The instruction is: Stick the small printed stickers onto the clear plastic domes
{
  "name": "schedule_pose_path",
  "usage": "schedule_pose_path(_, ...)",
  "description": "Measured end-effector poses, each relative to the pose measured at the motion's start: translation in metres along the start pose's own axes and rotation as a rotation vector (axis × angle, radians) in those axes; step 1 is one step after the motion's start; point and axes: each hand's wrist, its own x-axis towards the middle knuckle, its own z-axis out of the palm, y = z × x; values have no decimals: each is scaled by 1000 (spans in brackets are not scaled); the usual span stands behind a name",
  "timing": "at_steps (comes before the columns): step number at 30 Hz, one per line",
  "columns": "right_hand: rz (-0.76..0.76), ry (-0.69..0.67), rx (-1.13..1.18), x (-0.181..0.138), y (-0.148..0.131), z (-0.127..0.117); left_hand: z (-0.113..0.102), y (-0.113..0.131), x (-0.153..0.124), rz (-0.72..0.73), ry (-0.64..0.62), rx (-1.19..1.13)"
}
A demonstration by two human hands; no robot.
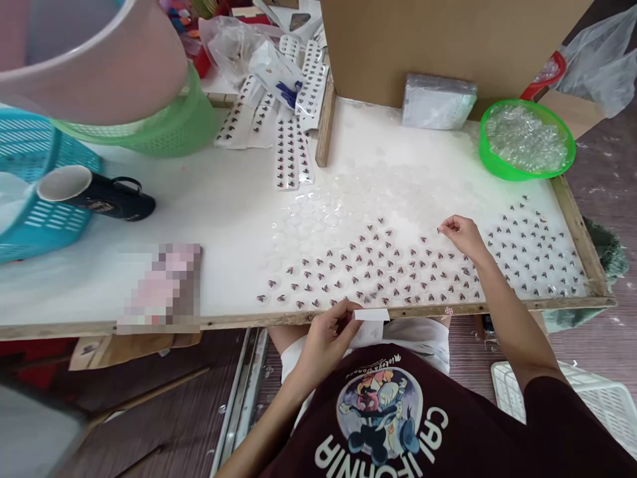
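Observation:
My left hand [329,335] is at the table's front edge, its fingers closed on a folded white paper strip [371,315]. Over the right part of the table, my right hand [462,236] pinches a tiny dark sticker [439,230] between thumb and fingertip. Around and below it, many small dark stickers [379,272] lie spaced out on the white tabletop, apparently on clear round pieces. More clear round pieces [311,211] without dark marks spread to the left and behind. White sticker sheets [287,149] with rows of the same dark motif lie at the back.
A green bowl [527,141] of clear pieces stands at the back right, near a plastic-wrapped block [438,101]. On the left are a dark mug [99,192], a blue basket [64,206] and a pink basin [99,66]. Wooden strips [580,232] edge the table.

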Motion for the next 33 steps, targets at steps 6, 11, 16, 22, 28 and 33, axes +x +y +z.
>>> schedule_pose_path(6,21,1,-105,10,-2,13,1,1,0,-9,21,1)
schedule_pose_path(11,-7,31,-267,8,-12,18,1,3,1,-17,13,-54)
schedule_pose_path(16,-61,43,-490,-6,-18,11,-1,6,6,-22,56,-133)
schedule_pose_path(22,-120,82,-89,-64,-57,16,11,11,22,-105,145,-389)
schedule_pose_path(28,-191,-523,414,-133,-106,62,13,13,34,-4,112,-520)
schedule_pose_path(33,-481,-301,374,-143,-118,79,15,13,38,-68,84,-808)
